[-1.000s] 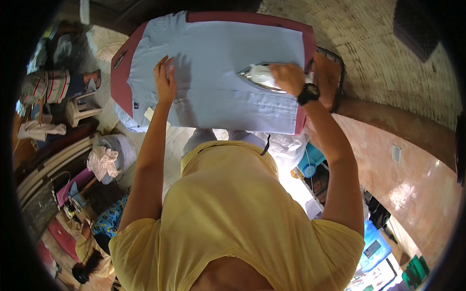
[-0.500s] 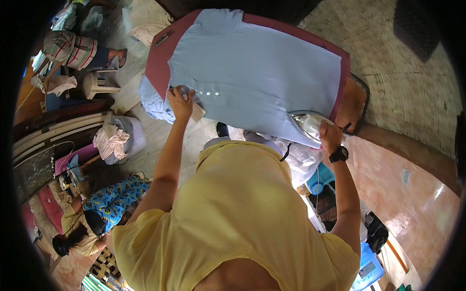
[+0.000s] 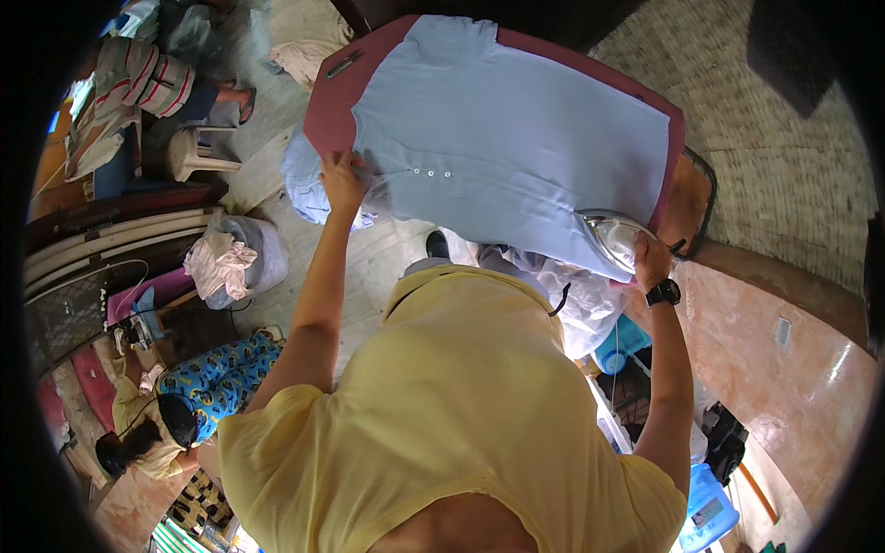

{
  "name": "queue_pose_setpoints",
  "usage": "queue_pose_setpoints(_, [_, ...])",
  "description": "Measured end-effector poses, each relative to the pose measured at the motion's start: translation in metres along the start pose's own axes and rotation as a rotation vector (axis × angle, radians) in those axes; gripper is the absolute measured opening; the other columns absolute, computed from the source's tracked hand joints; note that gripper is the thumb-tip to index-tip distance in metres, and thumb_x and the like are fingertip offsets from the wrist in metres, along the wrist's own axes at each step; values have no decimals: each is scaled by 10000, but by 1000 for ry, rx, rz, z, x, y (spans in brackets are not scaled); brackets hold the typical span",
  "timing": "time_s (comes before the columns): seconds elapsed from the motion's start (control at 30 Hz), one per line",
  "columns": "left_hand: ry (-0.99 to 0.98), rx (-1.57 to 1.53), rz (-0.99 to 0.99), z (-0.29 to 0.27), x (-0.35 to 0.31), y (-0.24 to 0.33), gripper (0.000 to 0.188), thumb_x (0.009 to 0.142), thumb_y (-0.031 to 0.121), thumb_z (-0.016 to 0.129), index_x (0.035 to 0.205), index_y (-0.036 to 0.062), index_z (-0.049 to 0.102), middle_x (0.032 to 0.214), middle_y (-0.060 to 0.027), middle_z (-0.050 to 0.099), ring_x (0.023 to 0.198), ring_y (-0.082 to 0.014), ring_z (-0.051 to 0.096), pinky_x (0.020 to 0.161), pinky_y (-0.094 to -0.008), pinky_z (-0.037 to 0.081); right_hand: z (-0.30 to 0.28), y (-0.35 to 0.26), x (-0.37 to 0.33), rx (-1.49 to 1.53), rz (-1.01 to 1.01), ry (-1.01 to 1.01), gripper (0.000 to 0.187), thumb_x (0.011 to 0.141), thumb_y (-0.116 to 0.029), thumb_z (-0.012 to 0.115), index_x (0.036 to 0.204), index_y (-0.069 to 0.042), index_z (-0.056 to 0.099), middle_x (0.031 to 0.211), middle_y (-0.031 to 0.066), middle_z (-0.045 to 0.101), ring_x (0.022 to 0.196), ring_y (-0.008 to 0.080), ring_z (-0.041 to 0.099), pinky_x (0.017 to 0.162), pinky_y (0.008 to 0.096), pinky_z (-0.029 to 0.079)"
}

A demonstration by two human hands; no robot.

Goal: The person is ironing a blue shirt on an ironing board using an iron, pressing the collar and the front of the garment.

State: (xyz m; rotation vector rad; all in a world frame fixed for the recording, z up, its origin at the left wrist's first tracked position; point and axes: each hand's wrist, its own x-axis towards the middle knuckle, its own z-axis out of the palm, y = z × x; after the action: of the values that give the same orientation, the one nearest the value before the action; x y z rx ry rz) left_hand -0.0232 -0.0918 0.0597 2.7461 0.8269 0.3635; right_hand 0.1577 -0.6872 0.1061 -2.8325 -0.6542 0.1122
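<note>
A light blue short-sleeved shirt (image 3: 516, 120) with a few white buttons is spread over a maroon ironing board (image 3: 336, 101). My right hand (image 3: 652, 260) is closed round the handle of a clothes iron (image 3: 599, 230). The iron's silvery soleplate edge rests on the shirt near its lower right corner. At the shirt's left end, my left hand (image 3: 343, 182) has its fingers closed at the edge of the cloth by the buttoned opening. A blurred pale flap shows beside those fingers. Bunched blue cloth (image 3: 304, 175) hangs below the board's left end.
A tub with pale pink cloth (image 3: 221, 263) stands on the floor at left. Two other people are nearby: one in blue patterned clothing (image 3: 217, 373), another beside a plastic stool (image 3: 194, 152). Clear plastic bags (image 3: 581, 309) lie below the board; a blue container (image 3: 710, 507) stands lower right.
The whole view has shifted, so the board appears further right. My left hand has moved slightly up along the shirt's edge; the pale flap has blurred. The iron stays near the same corner.
</note>
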Motion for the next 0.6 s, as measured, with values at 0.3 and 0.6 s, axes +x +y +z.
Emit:
queue_pose_setpoints(0.3, [-157, 13, -92, 33, -20, 29, 309, 832, 178, 697, 1021, 8, 520, 1065, -225, 545, 1015, -421, 565, 805, -501, 489, -2, -21, 6, 70, 90, 98, 366, 938, -351, 428, 829, -109, 678, 764, 189, 668, 730, 431, 640, 689, 523, 508])
queue_pose_setpoints(0.6, [12, -232, -90, 54, -9, 19, 337, 927, 308, 613, 1079, 31, 497, 1098, -188, 617, 884, -411, 634, 736, -496, 503, -5, -23, 1, -13, 29, -1, 365, 950, -358, 421, 853, -111, 672, 756, 193, 661, 729, 413, 649, 659, 522, 511])
